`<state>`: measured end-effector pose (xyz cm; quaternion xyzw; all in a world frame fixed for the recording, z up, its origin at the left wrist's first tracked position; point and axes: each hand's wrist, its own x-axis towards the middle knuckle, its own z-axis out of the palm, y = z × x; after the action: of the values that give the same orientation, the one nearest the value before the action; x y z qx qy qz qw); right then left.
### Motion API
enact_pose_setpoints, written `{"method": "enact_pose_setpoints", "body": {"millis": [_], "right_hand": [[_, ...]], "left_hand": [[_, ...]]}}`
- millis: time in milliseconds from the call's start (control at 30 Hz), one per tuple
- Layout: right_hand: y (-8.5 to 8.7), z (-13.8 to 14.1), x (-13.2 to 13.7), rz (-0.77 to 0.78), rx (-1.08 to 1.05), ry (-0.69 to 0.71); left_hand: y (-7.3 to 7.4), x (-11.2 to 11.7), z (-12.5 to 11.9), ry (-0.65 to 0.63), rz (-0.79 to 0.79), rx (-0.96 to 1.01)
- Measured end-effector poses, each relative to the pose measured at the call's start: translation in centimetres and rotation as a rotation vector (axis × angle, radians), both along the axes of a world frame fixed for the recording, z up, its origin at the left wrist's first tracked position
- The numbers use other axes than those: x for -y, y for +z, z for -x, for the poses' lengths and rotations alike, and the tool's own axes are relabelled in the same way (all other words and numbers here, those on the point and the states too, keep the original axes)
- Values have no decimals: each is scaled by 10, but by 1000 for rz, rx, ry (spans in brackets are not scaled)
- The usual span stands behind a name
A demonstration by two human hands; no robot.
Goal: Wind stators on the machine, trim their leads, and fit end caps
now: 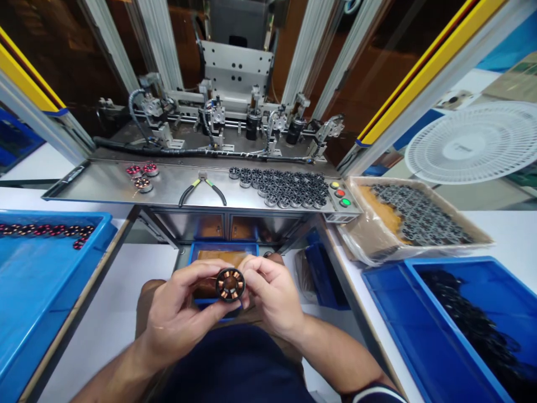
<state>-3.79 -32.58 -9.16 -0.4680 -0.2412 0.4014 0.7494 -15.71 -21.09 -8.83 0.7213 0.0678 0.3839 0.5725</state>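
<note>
A round wound stator (230, 284), black with copper coils, is held up in front of me over my lap. My left hand (176, 313) grips its left and lower side with thumb and fingers. On the stator's right side my right hand (271, 294) pinches the rim. Behind the hands a small blue bin (222, 250) sits under the steel shelf.
A steel shelf (109, 184) carries three wound stators (141, 175), pliers (202, 189), several bare black cores (285, 187) and coloured push buttons (339, 193). Blue trays lie at left (37, 280) and right (453, 330). A cardboard box of cores (415, 215) and a white fan grille (474, 143) are at right.
</note>
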Motion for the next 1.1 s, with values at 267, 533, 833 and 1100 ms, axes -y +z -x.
{"method": "enact_pose_setpoints", "body": {"millis": [267,533,833,1100], "right_hand": [[-3,1,-1,-12,-39,-3],[1,2,-1,-31,41,-35],[28,-14,6,-181,905,-262],[43,-34,13,-295,1291,-193]], "left_hand": [[-3,-2,4,55,-13,-95],[-3,-4,7,-30,-55,-78],[9,-5,3,-267,460,-39],[9,-4,-11,-523,758,-313]]}}
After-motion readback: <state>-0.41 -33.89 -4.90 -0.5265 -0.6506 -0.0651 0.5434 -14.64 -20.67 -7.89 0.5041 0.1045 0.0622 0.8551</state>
